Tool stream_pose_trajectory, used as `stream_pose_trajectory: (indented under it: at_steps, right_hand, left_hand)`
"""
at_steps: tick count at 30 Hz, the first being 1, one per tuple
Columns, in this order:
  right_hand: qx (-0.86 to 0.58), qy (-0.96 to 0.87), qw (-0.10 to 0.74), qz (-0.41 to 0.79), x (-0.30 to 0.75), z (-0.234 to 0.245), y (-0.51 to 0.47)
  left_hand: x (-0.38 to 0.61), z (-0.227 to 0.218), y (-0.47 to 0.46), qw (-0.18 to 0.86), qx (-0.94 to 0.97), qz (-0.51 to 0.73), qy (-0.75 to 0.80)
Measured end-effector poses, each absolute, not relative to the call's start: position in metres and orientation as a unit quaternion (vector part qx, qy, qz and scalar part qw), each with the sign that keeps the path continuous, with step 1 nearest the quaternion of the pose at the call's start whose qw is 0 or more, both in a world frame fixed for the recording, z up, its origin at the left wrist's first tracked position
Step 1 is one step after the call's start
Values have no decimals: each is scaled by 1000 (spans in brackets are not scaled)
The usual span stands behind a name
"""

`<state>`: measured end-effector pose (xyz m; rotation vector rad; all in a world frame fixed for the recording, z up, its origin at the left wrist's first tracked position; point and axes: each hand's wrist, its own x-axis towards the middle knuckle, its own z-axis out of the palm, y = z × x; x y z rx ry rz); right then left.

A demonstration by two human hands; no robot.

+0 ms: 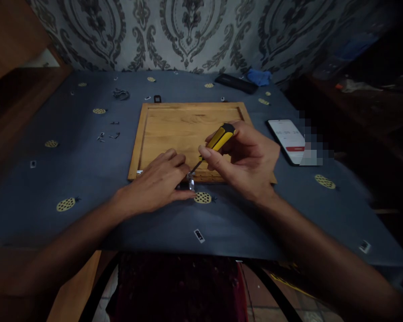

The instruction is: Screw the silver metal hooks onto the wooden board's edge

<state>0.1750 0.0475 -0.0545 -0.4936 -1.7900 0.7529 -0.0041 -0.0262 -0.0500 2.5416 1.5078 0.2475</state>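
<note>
A wooden panel (174, 129) with a raised frame lies flat on a blue cloth-covered table (70, 179). My right hand (248, 161) is closed round a yellow and black screwdriver (220, 138), whose tip points down-left at a small metal fitting (190, 179) on the panel's near edge. My left hand (157, 183) rests on that near edge, fingers pinched on the metal fitting beside the screwdriver tip.
A phone (287, 141) with a lit screen lies right of the panel. Loose screws and small metal parts (109, 134) lie on the cloth to the left. A dark flat object (237, 83) and a blue cloth (259, 77) sit at the far edge by the patterned wall.
</note>
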Motion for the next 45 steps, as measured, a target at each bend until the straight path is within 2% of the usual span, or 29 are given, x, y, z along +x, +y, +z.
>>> stream_pose_trajectory:
  at_steps: [4,14,18,33,39,45]
  right_hand:
    - [-196,-760,526,327,175,-52,48]
    - [-200,-746,425,473,183,-39,52]
    - [-197,-750,393,494,185,-35,52]
    - [-238,-756,482,373,181,-48,50]
    - [-264,-714,560,326,181,-38,41]
    - [-264,-739,520,337,182,-41,44]
  left_hand:
    - [-4,-51,-26,90,854,88,505]
    - [-3,-47,-26,100,850,74,513]
    - [-4,-48,-27,106,851,83,508]
    - [-5,-51,-27,90,855,93,502]
    - [-5,-49,-27,88,855,86,504]
    - [-5,-48,-26,82,857,82,502]
